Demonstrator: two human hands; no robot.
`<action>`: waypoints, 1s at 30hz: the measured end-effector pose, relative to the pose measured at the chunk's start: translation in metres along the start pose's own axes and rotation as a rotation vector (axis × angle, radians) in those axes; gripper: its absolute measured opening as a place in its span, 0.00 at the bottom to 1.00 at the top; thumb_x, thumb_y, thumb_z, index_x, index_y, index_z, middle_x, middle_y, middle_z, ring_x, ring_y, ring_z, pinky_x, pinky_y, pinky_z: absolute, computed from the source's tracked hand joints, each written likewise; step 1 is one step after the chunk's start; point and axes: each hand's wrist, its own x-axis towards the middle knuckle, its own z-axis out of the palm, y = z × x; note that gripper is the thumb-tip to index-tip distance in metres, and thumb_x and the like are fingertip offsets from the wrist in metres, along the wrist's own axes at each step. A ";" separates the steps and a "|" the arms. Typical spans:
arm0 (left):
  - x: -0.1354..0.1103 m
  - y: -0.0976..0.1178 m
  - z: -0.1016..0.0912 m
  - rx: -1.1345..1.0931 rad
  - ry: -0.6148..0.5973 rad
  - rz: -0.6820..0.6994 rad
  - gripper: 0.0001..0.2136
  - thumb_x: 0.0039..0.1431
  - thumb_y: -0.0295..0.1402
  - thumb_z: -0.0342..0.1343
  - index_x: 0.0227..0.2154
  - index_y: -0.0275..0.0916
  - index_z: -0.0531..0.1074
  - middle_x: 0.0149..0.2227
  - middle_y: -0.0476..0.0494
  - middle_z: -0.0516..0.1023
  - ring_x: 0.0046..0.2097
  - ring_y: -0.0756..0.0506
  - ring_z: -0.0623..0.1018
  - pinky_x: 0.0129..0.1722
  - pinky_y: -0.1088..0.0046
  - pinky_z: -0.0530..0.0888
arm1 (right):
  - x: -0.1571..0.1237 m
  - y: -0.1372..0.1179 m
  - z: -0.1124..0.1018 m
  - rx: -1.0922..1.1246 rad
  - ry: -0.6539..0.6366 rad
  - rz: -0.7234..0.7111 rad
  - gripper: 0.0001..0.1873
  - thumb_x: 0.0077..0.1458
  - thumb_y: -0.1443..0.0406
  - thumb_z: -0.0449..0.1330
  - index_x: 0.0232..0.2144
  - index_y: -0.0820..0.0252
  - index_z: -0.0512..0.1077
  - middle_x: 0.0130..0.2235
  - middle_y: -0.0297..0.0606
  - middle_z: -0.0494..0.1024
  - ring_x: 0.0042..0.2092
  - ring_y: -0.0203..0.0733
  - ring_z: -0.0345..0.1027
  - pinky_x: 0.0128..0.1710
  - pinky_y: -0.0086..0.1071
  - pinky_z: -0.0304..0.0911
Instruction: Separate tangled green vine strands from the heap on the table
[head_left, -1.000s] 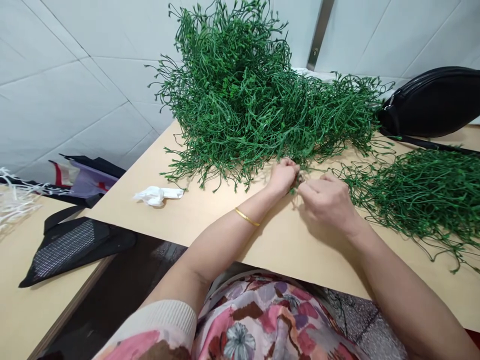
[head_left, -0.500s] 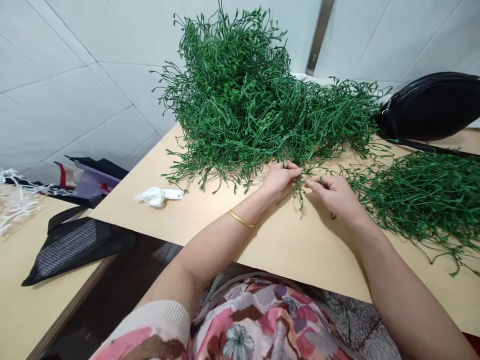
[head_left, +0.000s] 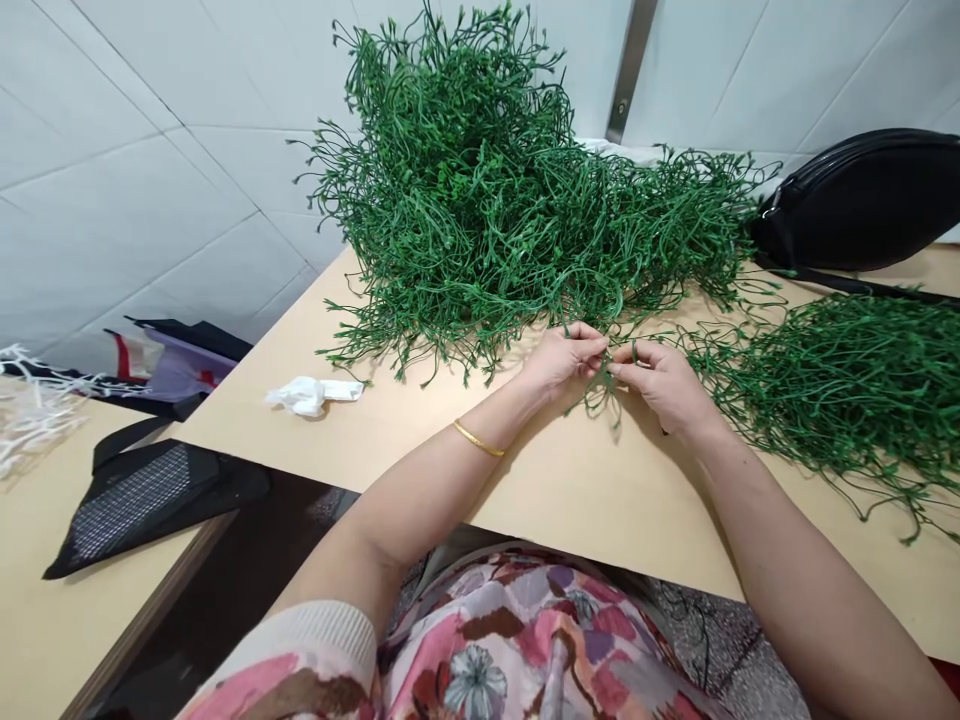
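My left hand point(head_left: 564, 358) pinches a thin green artificial plant stem point(head_left: 604, 395) between thumb and fingers, just above the table. Facing it, my right hand point(head_left: 660, 378) is closed in a pinch on the same small piece, the fingertips of both hands almost touching. Loose ends of the stem dangle below the fingers. Directly behind my hands rises a large tangled heap of green stems point(head_left: 480, 210) with small budded tips. To the right of my right hand lies a second, flatter pile of stems point(head_left: 862, 390).
A black bag point(head_left: 870, 200) with a strap rests at the back right. Crumpled white tissue point(head_left: 311, 396) lies on the pale table point(head_left: 420, 450) at left. Beyond a gap, another table holds a black mesh item point(head_left: 142, 500) and white strands point(head_left: 37, 410). A tiled wall stands behind.
My right hand has moved slightly left and up, bringing its fingertips close to my left hand. The dangling stem ends are now spread more widely. The view has shifted a little.
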 end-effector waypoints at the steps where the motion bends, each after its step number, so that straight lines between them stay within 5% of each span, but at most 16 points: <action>1: -0.001 0.000 0.000 0.036 -0.005 0.005 0.07 0.50 0.25 0.57 0.22 0.34 0.63 0.16 0.53 0.65 0.18 0.57 0.65 0.19 0.80 0.60 | 0.001 0.001 -0.001 -0.005 0.009 0.005 0.06 0.38 0.64 0.59 0.21 0.60 0.66 0.22 0.29 0.65 0.23 0.30 0.53 0.23 0.28 0.48; 8: -0.005 -0.002 0.004 0.284 -0.069 0.065 0.11 0.51 0.27 0.56 0.17 0.34 0.62 0.15 0.53 0.62 0.18 0.57 0.62 0.19 0.80 0.56 | 0.008 0.011 -0.005 0.038 0.035 -0.020 0.08 0.37 0.64 0.59 0.23 0.59 0.63 0.22 0.28 0.64 0.24 0.32 0.55 0.26 0.29 0.52; 16: -0.003 0.001 0.000 0.265 -0.149 0.015 0.11 0.50 0.24 0.53 0.16 0.35 0.60 0.15 0.52 0.62 0.17 0.57 0.62 0.19 0.78 0.55 | 0.006 0.006 -0.005 -0.207 -0.037 -0.163 0.05 0.42 0.66 0.54 0.25 0.60 0.68 0.25 0.34 0.70 0.29 0.37 0.61 0.31 0.33 0.56; 24: -0.008 0.002 0.004 0.337 -0.097 0.054 0.09 0.40 0.19 0.53 0.15 0.35 0.60 0.13 0.55 0.60 0.16 0.58 0.59 0.18 0.79 0.53 | 0.007 0.002 -0.009 0.251 -0.091 0.152 0.11 0.34 0.65 0.60 0.26 0.60 0.67 0.17 0.25 0.60 0.19 0.28 0.48 0.19 0.26 0.42; 30: -0.005 0.001 0.002 0.245 -0.088 0.028 0.07 0.39 0.18 0.51 0.18 0.35 0.61 0.14 0.55 0.60 0.16 0.57 0.61 0.18 0.80 0.54 | 0.006 0.003 -0.007 0.144 -0.064 0.090 0.16 0.35 0.60 0.62 0.29 0.62 0.68 0.19 0.25 0.60 0.20 0.28 0.47 0.20 0.27 0.42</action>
